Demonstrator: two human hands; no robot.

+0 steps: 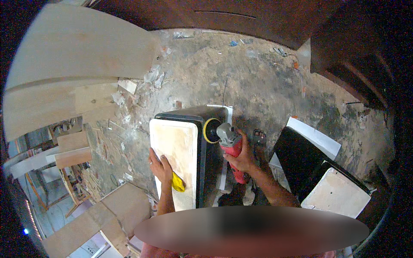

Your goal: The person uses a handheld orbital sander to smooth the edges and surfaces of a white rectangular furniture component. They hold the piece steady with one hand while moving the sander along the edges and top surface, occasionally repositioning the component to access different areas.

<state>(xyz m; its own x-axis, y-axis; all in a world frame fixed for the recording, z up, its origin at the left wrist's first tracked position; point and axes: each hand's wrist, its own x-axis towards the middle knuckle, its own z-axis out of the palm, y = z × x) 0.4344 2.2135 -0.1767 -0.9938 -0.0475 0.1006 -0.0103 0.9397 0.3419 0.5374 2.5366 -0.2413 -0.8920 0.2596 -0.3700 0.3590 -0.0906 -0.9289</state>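
Observation:
A tall dark box-shaped piece with a pale, rounded-corner front panel stands in front of me. My left hand rests on that panel, with a bunched yellow cloth held against it and sticking out beside the wrist. My right hand is wrapped round the red body of a grey-headed power polisher. Its round, yellow-edged disc is by the box's dark side, close to the upper right of the panel; I cannot tell whether it touches.
On the right lies another black box with a pale end panel and white sheets around it. Wooden boards stand at the lower left, large panels at the upper left. Scraps litter the worn floor; dark brown panels line the far side.

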